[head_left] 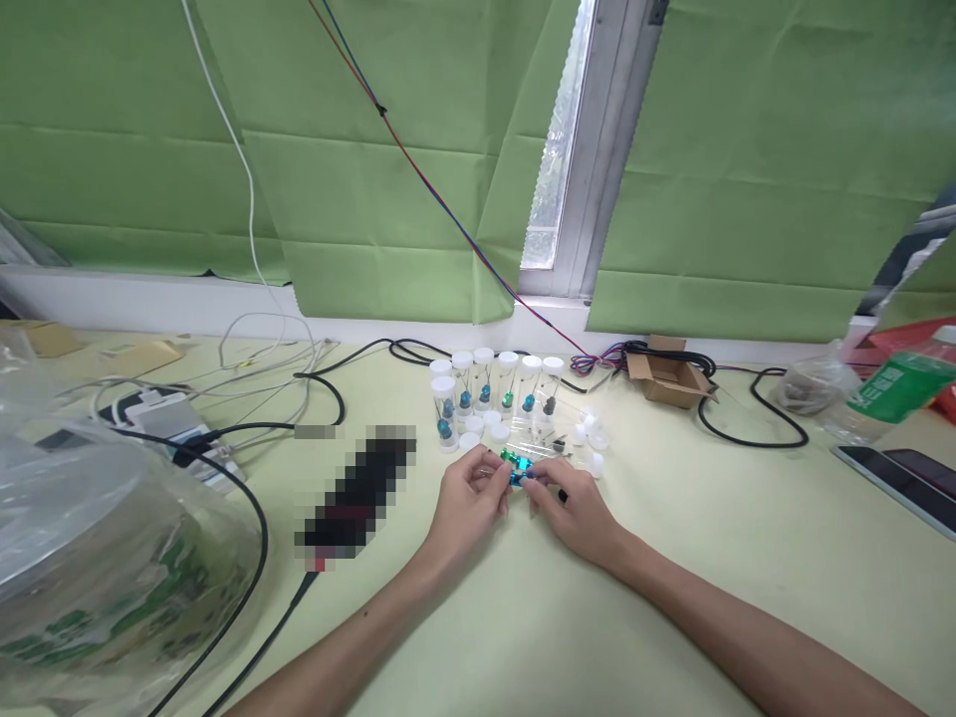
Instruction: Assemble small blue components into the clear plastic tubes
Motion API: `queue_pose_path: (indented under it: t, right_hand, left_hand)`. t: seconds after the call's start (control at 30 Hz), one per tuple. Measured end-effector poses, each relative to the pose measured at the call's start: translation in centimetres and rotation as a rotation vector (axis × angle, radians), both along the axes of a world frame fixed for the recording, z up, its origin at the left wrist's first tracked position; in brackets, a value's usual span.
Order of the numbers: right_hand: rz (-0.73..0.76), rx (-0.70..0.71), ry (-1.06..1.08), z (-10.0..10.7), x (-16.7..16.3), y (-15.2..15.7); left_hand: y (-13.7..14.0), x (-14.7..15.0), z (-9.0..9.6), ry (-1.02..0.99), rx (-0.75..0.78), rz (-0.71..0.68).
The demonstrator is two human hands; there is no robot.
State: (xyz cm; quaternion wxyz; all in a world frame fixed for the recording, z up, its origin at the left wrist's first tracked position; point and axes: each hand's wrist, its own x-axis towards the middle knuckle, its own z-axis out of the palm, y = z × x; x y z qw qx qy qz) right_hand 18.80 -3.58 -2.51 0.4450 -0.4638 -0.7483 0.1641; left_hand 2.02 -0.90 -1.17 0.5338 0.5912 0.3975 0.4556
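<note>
Left hand: I see my left hand (472,496) resting low on the pale yellow table (747,558), fingers curled in, thumb and fingertips pinched on the left end of a small blue-green component (515,470).
Right hand: my right hand (569,508) meets it from the other side, fingers bent and closed on the right end of the same small piece; how firmly it grips I cannot tell.
Component: it sits between the two sets of fingertips, just above the table surface, right in front of the vials; it is too small for me to make out its details.
Vials: a row of clear vials with white caps (497,383) stands upright just behind my hands, each with a small coloured part inside.
Loose caps: several white caps (590,438) lie scattered on the table beside the vials, near my right hand.
Cardboard box: a small open cardboard box (667,376) sits further back to the right, with black cables (747,423) looping around it.
Left side: a large clear plastic bag (97,558) fills the near left corner, well apart from my hands.
Backdrop: green blinds (373,149) hang behind the table.
</note>
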Motion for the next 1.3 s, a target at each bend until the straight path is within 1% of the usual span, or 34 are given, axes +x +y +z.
queue_pose_path:
  t: [0.13,0.27,0.47,0.7,1.07,1.3]
  right_hand:
    - [0.007,-0.01,-0.011,0.12,-0.04,0.04]
    - [0.018,-0.008,-0.024,0.2,-0.08,0.09]
    - [-0.034,-0.013,0.007,0.19,-0.14,-0.04]
    - [0.02,-0.039,0.053,0.0,0.01,-0.13]
    - [0.001,-0.028,-0.001,-0.1,-0.02,0.0]
    - [-0.003,-0.014,-0.05,0.2,-0.08,-0.03]
  left_hand:
    - [-0.17,0.05,0.18,-0.01,-0.015,-0.026]
    - [-0.32,0.11,0.32,-0.009,-0.015,-0.02]
    - [-0.23,0.02,0.32,-0.015,-0.013,0.008]
    - [-0.02,-0.02,-0.06,-0.024,-0.007,0.012]
    - [-0.18,0.09,0.25,-0.017,-0.014,-0.002]
    - [-0.4,0.11,0.32,-0.029,-0.029,-0.03]
